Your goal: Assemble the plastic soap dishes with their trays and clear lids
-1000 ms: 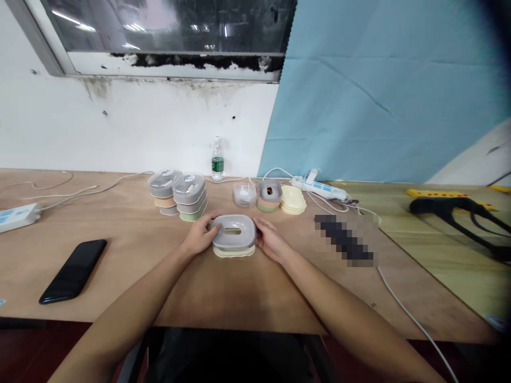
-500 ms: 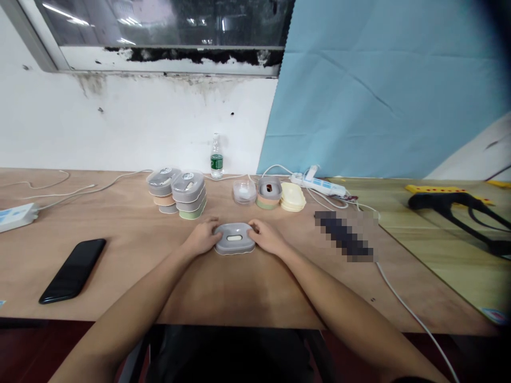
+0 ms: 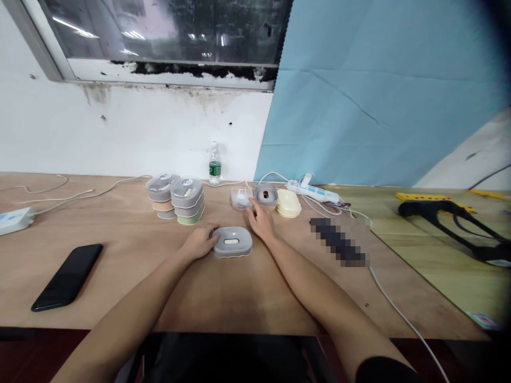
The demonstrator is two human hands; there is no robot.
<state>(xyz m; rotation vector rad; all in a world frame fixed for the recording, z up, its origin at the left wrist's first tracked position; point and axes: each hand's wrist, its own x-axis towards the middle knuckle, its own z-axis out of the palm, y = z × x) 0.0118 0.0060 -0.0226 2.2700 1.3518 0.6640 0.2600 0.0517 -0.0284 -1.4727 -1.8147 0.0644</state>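
Observation:
A small grey plastic box point(image 3: 232, 242) with a pale oval slot in its top lies in front of me. My left hand point(image 3: 200, 240) grips its left end, thumb on the near side and fingers curled behind. My right hand point(image 3: 261, 221) is off the box and empty, fingers apart and stretched forward. Its fingertips are close to a clear plastic container point(image 3: 240, 198) and a stack topped by an open grey box point(image 3: 266, 193) with a reddish-brown thing in it; whether they touch I cannot tell. Pale yellow stacked pieces point(image 3: 288, 202) stand beside these.
Two stacks of lidded boxes, one left point(image 3: 163, 187) and one nearer point(image 3: 187, 192), stand behind my left hand. A water bottle point(image 3: 214, 166) is by the wall. A black phone point(image 3: 67, 276) lies left; a power strip point(image 3: 313, 191) and cables run behind right.
My right hand has let go of the grey box's right end and moved forward to the containers at the back. My left hand stays on the box. The view has shifted slightly.

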